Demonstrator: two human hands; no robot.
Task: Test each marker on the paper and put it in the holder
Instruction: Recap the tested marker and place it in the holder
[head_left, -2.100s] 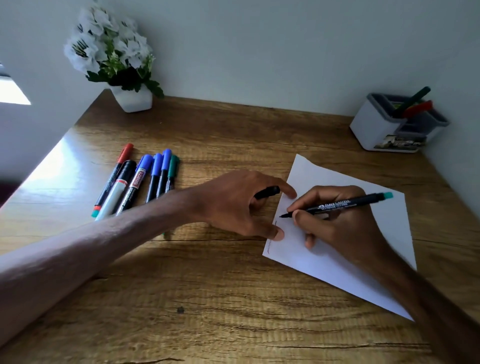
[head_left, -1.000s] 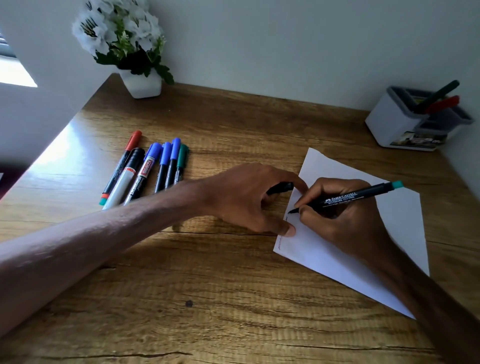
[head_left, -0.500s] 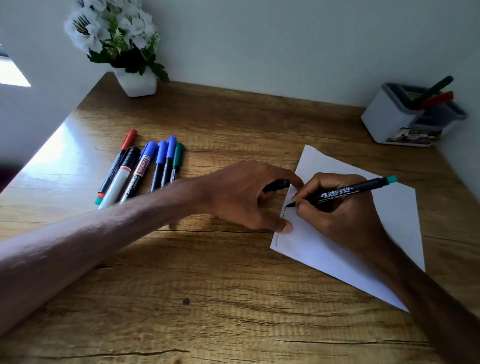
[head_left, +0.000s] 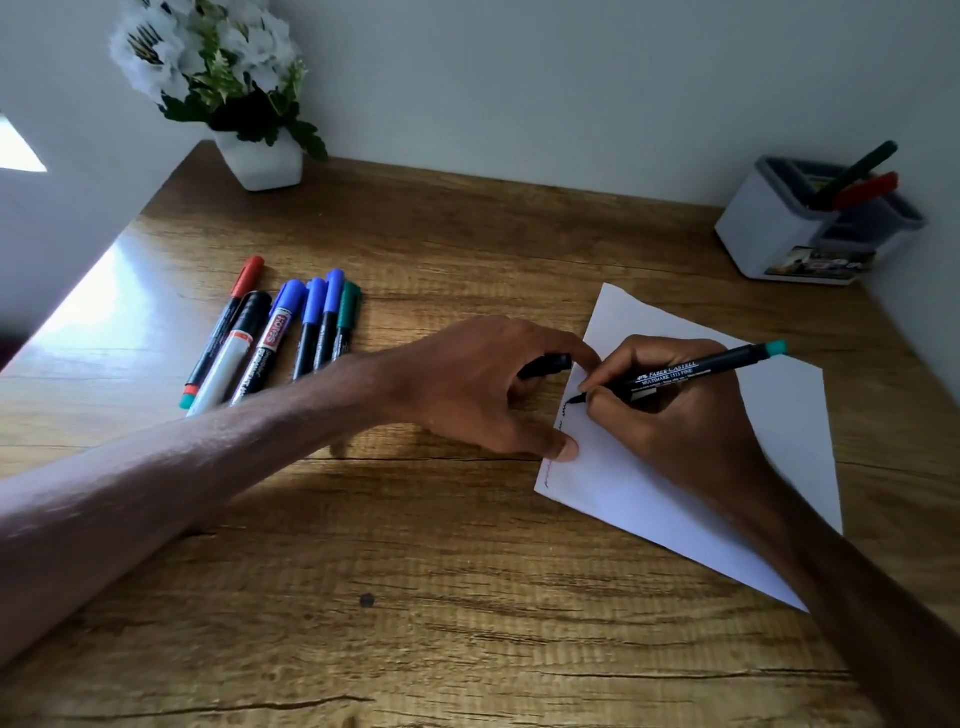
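Note:
My right hand (head_left: 670, 415) grips a black marker with a teal end (head_left: 696, 371), its tip touching the left edge of the white paper (head_left: 769, 431), where a small squiggle shows. My left hand (head_left: 483, 384) holds the marker's black cap (head_left: 545, 365) in curled fingers while its thumb presses the paper's left edge. Several capped markers (head_left: 275, 338) in red, black, blue and green lie in a row on the left of the desk. The grey-white holder (head_left: 779, 228) stands at the back right with a dark marker (head_left: 857, 174) and a red marker (head_left: 867, 189) in it.
A white pot of white flowers (head_left: 260, 156) stands at the back left corner. Walls close off the desk at the back and right. The wooden desk (head_left: 415, 597) has bare room in front of my hands.
The marker tip has crept a little further up the paper's left edge, leaving a short squiggle. My left hand keeps its place on the paper with the cap.

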